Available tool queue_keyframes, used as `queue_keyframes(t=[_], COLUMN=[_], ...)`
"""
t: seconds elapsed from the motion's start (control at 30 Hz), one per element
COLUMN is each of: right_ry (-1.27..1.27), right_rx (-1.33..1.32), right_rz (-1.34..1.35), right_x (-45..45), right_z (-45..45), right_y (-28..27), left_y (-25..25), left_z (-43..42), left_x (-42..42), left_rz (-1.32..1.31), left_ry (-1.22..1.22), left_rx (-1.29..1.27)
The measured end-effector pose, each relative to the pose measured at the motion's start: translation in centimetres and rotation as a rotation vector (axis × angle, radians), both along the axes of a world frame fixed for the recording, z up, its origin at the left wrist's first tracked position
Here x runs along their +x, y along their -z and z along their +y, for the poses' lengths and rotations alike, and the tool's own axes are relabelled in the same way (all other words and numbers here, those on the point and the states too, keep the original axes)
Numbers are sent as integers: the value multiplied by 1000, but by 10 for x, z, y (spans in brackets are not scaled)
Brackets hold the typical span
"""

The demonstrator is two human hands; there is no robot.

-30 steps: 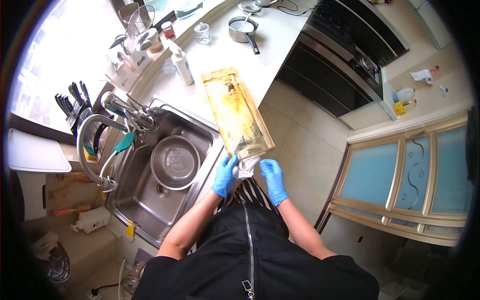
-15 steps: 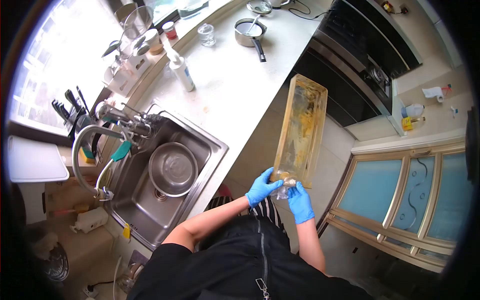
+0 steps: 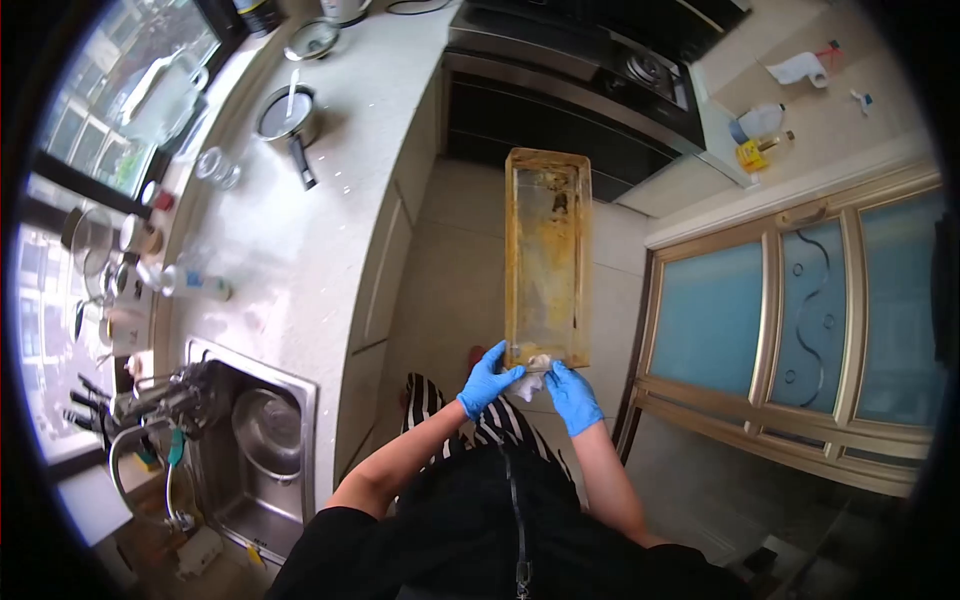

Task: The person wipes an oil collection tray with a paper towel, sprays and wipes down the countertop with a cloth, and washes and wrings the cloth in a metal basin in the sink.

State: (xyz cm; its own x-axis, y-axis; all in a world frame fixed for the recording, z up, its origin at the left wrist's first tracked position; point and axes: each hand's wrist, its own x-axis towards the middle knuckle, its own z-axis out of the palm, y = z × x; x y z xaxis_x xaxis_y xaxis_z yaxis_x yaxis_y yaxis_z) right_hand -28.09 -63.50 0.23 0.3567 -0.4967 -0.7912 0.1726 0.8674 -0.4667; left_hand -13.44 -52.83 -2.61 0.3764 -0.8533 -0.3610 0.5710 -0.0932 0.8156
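Observation:
A long, rectangular greasy tray (image 3: pixel 548 255), stained yellow and brown, stretches away from me over the floor. My left hand (image 3: pixel 488 381), in a blue glove, grips the left corner of its near end. On the right side of that same end, my gloved right hand (image 3: pixel 574 397) is closed on the rim. Between the hands hangs a crumpled whitish wad (image 3: pixel 530 387), perhaps plastic or cloth; which hand holds it I cannot tell. Fingers under the tray are hidden.
At left runs a white counter (image 3: pixel 290 270) with a sink (image 3: pixel 255 510) holding a metal basin (image 3: pixel 268 432). A saucepan (image 3: pixel 287 117) and a glass jar (image 3: pixel 217 168) stand farther along it. Black-fronted cabinets (image 3: pixel 550 125) lie ahead; a glass-panelled door (image 3: pixel 710 330) is at right.
My view has turned right, so the counter and sink have shifted left. The tray now points straight ahead, still held at its near end by both hands.

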Motion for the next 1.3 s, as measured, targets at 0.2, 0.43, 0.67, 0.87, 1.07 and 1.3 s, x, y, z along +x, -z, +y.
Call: queue_keyframes(t=[0.2, 0.43, 0.67, 0.87, 1.07, 1.3], right_ry=[18, -10, -173, -352, -499, -428], right_rx=[-63, -78, -86, -127, -121, -131], right_rz=[36, 120, 166, 300, 415, 435], right_x=[19, 43, 19, 11, 14, 70], right_z=[-58, -120, -197, -238, -287, -304], right_y=[25, 40, 41, 46, 60, 45], left_y=[-4, 61, 46, 59, 92, 85], left_z=[-62, -102, -175, -267, -290, -354], left_x=[39, 97, 194, 262, 289, 260], left_rz=[-105, -502, 267, 405, 351, 166], left_ry=[99, 307, -160, -561, -384, -726], left_rx=[121, 171, 65, -310, -6, 7])
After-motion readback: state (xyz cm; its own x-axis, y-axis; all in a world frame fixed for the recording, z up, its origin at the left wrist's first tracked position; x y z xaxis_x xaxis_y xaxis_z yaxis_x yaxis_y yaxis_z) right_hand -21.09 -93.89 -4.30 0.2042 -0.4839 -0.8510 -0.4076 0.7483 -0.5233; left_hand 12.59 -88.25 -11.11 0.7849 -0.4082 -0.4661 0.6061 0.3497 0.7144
